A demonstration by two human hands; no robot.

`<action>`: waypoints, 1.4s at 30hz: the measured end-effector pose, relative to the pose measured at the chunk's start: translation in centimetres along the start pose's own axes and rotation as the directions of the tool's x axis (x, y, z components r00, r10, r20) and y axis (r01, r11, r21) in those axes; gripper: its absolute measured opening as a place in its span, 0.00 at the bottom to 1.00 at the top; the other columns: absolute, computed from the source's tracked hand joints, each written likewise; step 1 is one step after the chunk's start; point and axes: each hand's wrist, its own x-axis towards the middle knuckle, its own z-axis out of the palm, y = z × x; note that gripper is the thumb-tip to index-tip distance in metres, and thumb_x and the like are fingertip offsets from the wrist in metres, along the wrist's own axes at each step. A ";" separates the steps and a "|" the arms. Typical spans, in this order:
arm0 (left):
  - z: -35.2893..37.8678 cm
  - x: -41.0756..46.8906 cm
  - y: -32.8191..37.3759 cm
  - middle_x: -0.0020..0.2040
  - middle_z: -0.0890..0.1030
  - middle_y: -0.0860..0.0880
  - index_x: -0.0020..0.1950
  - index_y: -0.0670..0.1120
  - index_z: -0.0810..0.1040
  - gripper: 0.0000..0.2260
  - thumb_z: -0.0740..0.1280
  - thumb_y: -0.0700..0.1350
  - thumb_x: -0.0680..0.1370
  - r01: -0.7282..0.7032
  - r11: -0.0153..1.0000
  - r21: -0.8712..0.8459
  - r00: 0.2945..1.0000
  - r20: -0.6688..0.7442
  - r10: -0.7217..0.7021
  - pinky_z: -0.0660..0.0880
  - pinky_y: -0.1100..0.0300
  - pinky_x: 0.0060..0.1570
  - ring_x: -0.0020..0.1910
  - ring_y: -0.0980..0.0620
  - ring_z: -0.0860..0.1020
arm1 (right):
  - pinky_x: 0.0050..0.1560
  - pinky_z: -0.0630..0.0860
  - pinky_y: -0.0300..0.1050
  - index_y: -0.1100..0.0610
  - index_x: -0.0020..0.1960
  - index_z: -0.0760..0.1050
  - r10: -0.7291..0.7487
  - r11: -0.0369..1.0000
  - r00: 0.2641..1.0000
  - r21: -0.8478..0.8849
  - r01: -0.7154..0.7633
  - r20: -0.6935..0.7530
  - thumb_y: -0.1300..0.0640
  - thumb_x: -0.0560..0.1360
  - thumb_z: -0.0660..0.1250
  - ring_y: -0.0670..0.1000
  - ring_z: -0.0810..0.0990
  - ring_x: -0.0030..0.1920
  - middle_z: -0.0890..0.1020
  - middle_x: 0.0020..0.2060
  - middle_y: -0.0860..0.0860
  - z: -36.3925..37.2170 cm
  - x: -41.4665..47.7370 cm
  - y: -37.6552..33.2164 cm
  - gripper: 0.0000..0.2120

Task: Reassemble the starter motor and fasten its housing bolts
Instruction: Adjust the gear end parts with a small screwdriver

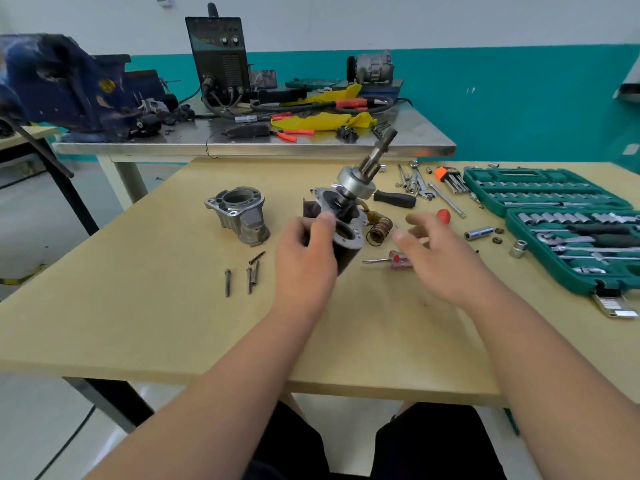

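Two tables fill my view: a near tan table (138,306) and a far steel bench (398,142) against a teal wall (519,98). My left hand (304,254) grasps the starter motor (355,184) mid-table, shaft tilted; my right hand (443,261) hovers released beside it. Housing (239,216) and bolts (250,280) lie left.

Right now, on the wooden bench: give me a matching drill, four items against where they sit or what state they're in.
Things:
1. aluminium housing
2. loose bolts
3. coil spring
4. socket case

Places or states:
A. open, on the right side of the table
B. lying flat, nearer the person than the housing
C. just right of the motor body gripped by the left hand
D. standing alone, left of the motor body

Pairs: 1-D, 2-B, 3-C, 4-A.
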 end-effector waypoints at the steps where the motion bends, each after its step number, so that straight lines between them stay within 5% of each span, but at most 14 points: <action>1: 1.1 -0.3 0.0 0.33 0.78 0.57 0.39 0.49 0.74 0.13 0.62 0.57 0.76 0.002 1.000 -0.008 1.000 -0.010 -0.002 0.69 0.69 0.33 0.32 0.67 0.75 | 0.59 0.74 0.53 0.43 0.70 0.64 -0.021 0.936 0.994 0.352 -0.017 0.103 0.29 0.69 0.60 0.49 0.77 0.59 0.75 0.64 0.47 0.2 -0.3 -1.0 0.33; 2: 2.0 -0.5 -0.2 0.36 0.77 0.56 0.42 0.48 0.74 0.14 0.60 0.57 0.79 -0.009 1.000 -0.009 1.000 0.001 0.009 0.68 0.70 0.33 0.33 0.67 0.75 | 0.58 0.76 0.55 0.41 0.67 0.66 -0.090 0.831 0.981 0.555 -0.020 0.169 0.28 0.66 0.62 0.49 0.79 0.58 0.78 0.61 0.46 0.7 -0.4 -1.8 0.34; 4: 3.6 -1.1 -0.5 0.41 0.75 0.54 0.48 0.45 0.73 0.16 0.54 0.55 0.82 0.000 0.999 -0.047 0.997 0.082 0.004 0.69 0.71 0.35 0.36 0.67 0.75 | 0.52 0.79 0.49 0.40 0.63 0.68 -0.198 0.805 0.978 0.581 0.120 0.072 0.30 0.62 0.68 0.43 0.81 0.53 0.82 0.54 0.42 2.3 -0.4 -2.7 0.33; 7: 3.6 -0.9 -0.6 0.44 0.81 0.52 0.48 0.48 0.79 0.20 0.50 0.54 0.83 0.151 0.983 -0.108 0.981 0.136 -0.135 0.74 0.66 0.36 0.40 0.59 0.79 | 0.47 0.82 0.50 0.43 0.65 0.69 -0.077 0.778 0.984 0.607 0.161 -0.162 0.37 0.59 0.71 0.43 0.83 0.47 0.82 0.51 0.45 3.4 0.7 -2.6 0.35; 10: 1.3 1.6 0.0 0.40 0.80 0.57 0.44 0.52 0.78 0.13 0.57 0.55 0.78 -0.045 0.999 -0.023 0.998 0.037 0.046 0.69 0.74 0.36 0.38 0.64 0.76 | 0.44 0.82 0.47 0.40 0.66 0.66 -0.102 0.792 0.993 0.600 0.117 -0.059 0.44 0.63 0.72 0.46 0.84 0.47 0.80 0.54 0.47 2.6 1.5 -0.9 0.34; 12: 0.0 3.8 0.9 0.47 0.77 0.59 0.51 0.56 0.74 0.12 0.63 0.60 0.72 -0.161 0.980 0.114 0.986 0.048 0.157 0.68 0.73 0.39 0.43 0.66 0.75 | 0.42 0.80 0.37 0.37 0.67 0.62 -0.212 0.848 0.977 0.499 0.178 0.013 0.53 0.67 0.74 0.42 0.83 0.47 0.79 0.54 0.42 2.0 1.9 -0.3 0.34; 15: -1.2 6.3 1.6 0.54 0.79 0.57 0.61 0.56 0.71 0.23 0.67 0.63 0.70 -0.139 0.967 0.214 0.956 0.284 0.074 0.73 0.66 0.46 0.50 0.61 0.78 | 0.42 0.80 0.36 0.33 0.63 0.62 -0.351 0.868 0.923 0.425 0.257 0.158 0.58 0.67 0.73 0.39 0.81 0.48 0.80 0.49 0.34 2.3 1.9 -0.7 0.34; 18: -1.7 7.1 1.4 0.43 0.85 0.53 0.55 0.49 0.78 0.14 0.66 0.56 0.76 -0.090 0.981 0.174 0.920 0.392 0.015 0.78 0.66 0.37 0.39 0.58 0.83 | 0.42 0.77 0.30 0.35 0.61 0.64 -0.373 0.891 0.878 0.380 0.248 0.300 0.51 0.67 0.72 0.35 0.79 0.51 0.79 0.51 0.34 2.5 2.1 -1.6 0.28; 20: -1.9 7.0 1.0 0.38 0.84 0.52 0.50 0.47 0.78 0.09 0.65 0.52 0.78 -0.108 0.985 0.137 0.951 0.304 0.062 0.76 0.67 0.33 0.33 0.55 0.82 | 0.43 0.76 0.33 0.39 0.57 0.71 -0.333 0.926 0.871 0.299 0.230 0.362 0.47 0.70 0.69 0.37 0.80 0.50 0.81 0.51 0.38 1.7 3.4 -2.2 0.17; 22: -2.0 6.9 0.5 0.37 0.83 0.52 0.45 0.48 0.78 0.08 0.64 0.52 0.77 -0.112 0.990 0.085 0.975 0.202 0.093 0.77 0.65 0.33 0.32 0.53 0.81 | 0.47 0.78 0.45 0.48 0.49 0.77 -0.250 0.946 0.956 0.248 0.207 0.155 0.49 0.76 0.64 0.47 0.82 0.49 0.84 0.48 0.46 0.2 6.1 -2.4 0.05; 25: -2.2 7.0 0.0 0.36 0.83 0.52 0.42 0.48 0.78 0.11 0.63 0.55 0.74 -0.105 0.992 0.067 0.987 0.128 0.096 0.79 0.58 0.36 0.32 0.51 0.82 | 0.49 0.79 0.52 0.55 0.54 0.78 0.051 0.956 0.983 0.293 0.003 -0.176 0.49 0.79 0.61 0.51 0.82 0.44 0.84 0.45 0.49 -1.5 10.3 -1.2 0.13; 29: -2.5 7.4 -0.7 0.35 0.82 0.51 0.42 0.47 0.76 0.13 0.62 0.56 0.73 -0.005 1.000 -0.005 0.993 0.115 0.006 0.77 0.56 0.35 0.29 0.50 0.79 | 0.46 0.72 0.45 0.58 0.63 0.74 0.115 0.907 0.992 -0.413 -0.085 0.050 0.44 0.77 0.63 0.51 0.75 0.46 0.80 0.55 0.55 0.6 13.3 -0.4 0.22; 36: -3.0 7.4 -1.2 0.34 0.82 0.51 0.41 0.48 0.76 0.11 0.62 0.53 0.77 0.072 0.997 -0.033 0.993 0.096 -0.069 0.74 0.64 0.29 0.30 0.50 0.79 | 0.46 0.81 0.49 0.59 0.54 0.77 0.189 0.877 0.955 -0.477 -0.059 0.229 0.46 0.75 0.64 0.56 0.81 0.45 0.80 0.45 0.57 0.9 14.4 -2.0 0.17; 42: -3.1 7.0 -1.1 0.33 0.82 0.51 0.42 0.47 0.75 0.10 0.61 0.50 0.79 0.094 0.994 -0.059 0.992 0.086 -0.089 0.74 0.63 0.28 0.28 0.50 0.79 | 0.29 0.74 0.42 0.62 0.43 0.74 0.199 0.869 0.980 -0.465 -0.169 0.016 0.54 0.75 0.65 0.52 0.77 0.32 0.78 0.34 0.56 0.8 14.3 -0.8 0.10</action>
